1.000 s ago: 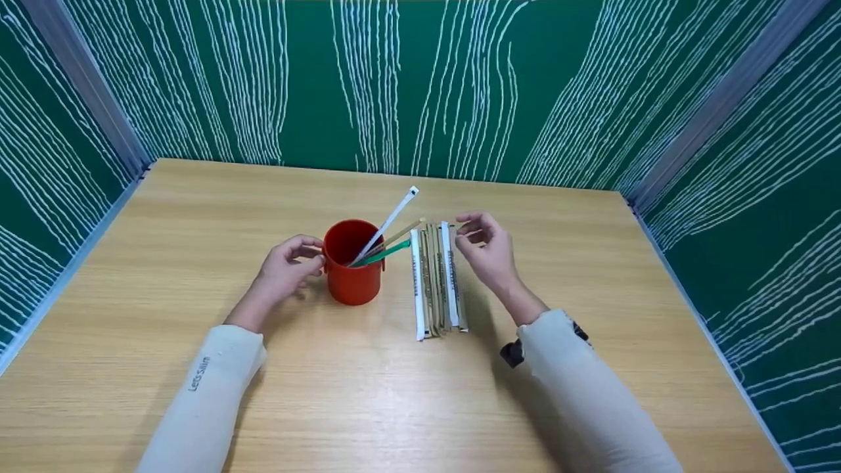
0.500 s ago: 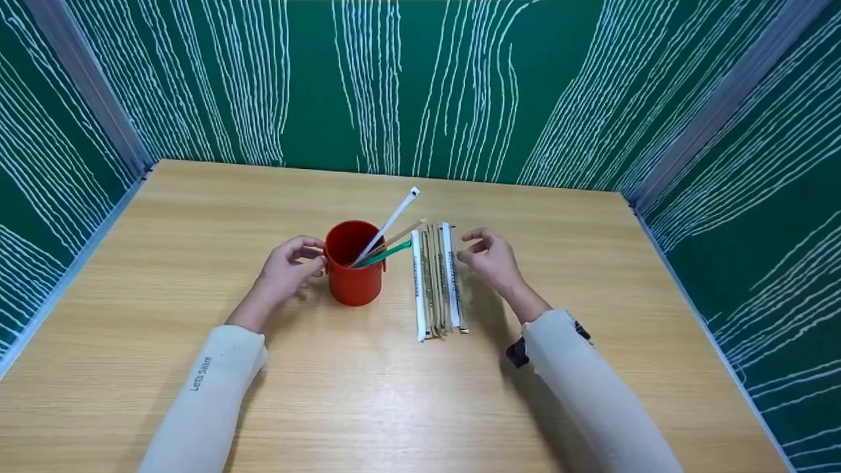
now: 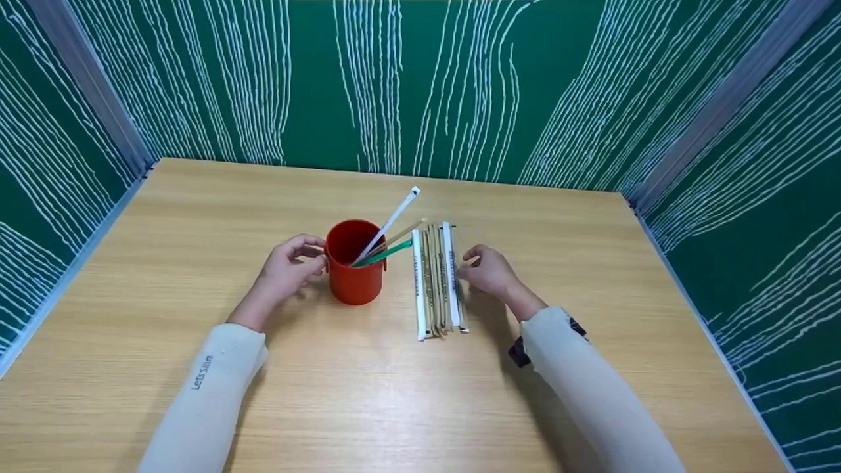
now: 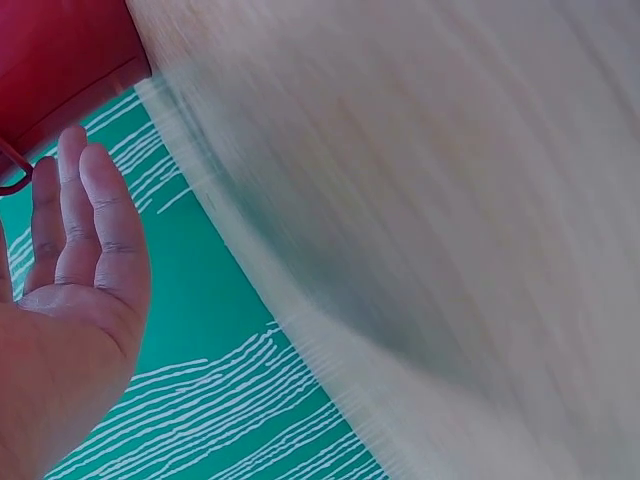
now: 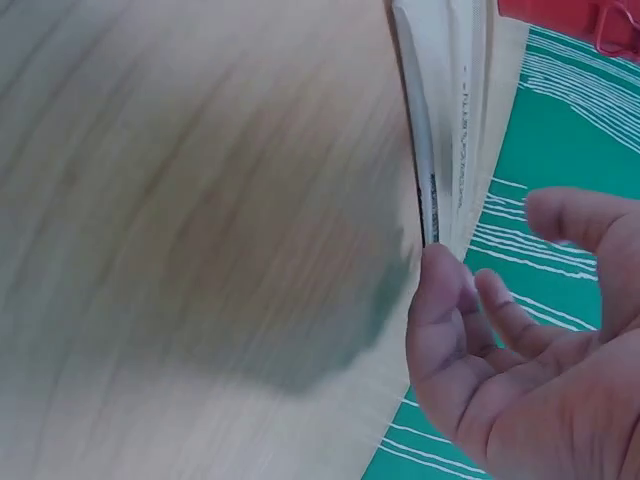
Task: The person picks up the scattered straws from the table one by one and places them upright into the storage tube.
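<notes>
A red cup with small side loops stands left of centre in the head view. Leaning inside it are a white paper-wrapped straw, a tan one and a green straw. My left hand is at the cup's left side, its fingertips by the loop. Several slim wrapped straws, white and tan with printing, lie side by side right of the cup. Beside their right edge is my right hand; one fingertip meets the end of the outermost straw in the right wrist view, thumb apart.
A light wooden table carries everything. Green walls with white wavy lines enclose its back and sides. A dark strap shows at the right sleeve's cuff.
My right hand has come down along the right edge of the straw row, towards the near side, and its fingers have drawn closer together. The left hand and the cup stay put.
</notes>
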The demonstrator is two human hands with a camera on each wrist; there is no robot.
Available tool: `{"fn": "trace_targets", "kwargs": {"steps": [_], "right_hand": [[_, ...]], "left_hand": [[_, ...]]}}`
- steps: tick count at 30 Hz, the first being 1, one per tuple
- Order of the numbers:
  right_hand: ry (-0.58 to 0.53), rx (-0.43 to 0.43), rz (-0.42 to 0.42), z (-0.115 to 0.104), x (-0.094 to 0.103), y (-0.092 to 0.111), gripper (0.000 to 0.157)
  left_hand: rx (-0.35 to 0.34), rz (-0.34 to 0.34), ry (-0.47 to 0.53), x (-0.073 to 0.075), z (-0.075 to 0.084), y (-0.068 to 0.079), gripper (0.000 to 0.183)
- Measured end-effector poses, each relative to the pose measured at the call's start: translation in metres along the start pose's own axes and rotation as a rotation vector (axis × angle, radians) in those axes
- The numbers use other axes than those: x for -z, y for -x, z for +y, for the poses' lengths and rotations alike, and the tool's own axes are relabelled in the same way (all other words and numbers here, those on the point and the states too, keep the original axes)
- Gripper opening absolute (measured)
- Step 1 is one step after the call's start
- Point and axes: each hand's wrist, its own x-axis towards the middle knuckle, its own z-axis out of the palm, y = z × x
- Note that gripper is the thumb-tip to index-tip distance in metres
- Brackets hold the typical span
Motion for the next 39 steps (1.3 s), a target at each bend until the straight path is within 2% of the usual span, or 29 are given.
{"fn": "trace_targets", "kwargs": {"steps": [5,10,17,28,35,39], "right_hand": [[0.104,0.031,-0.005,0.002,-0.004,-0.001,0.039],[0.120,0.025,-0.023,0.005,-0.007,-0.004,0.040],[0.200,0.041,-0.007,0.007,-0.006,-0.006,0.044],[0.194,0.017,0.017,0.009,-0.004,-0.007,0.039],[0.219,0.018,0.061,0.013,-0.004,-0.008,0.038],[0.188,0.000,0.055,0.013,-0.003,-0.008,0.039]], "left_hand": [[0.008,-0.015,-0.006,0.001,0.001,0.001,0.030],[0.030,-0.027,-0.006,0.001,0.003,0.001,0.032],[0.030,-0.022,-0.004,0.000,0.003,0.001,0.031],[0.029,-0.010,0.003,0.000,-0.001,-0.001,0.032],[-0.044,0.015,0.014,-0.001,-0.003,-0.002,0.028],[-0.034,0.020,0.004,-0.001,-0.003,-0.001,0.027]]}}
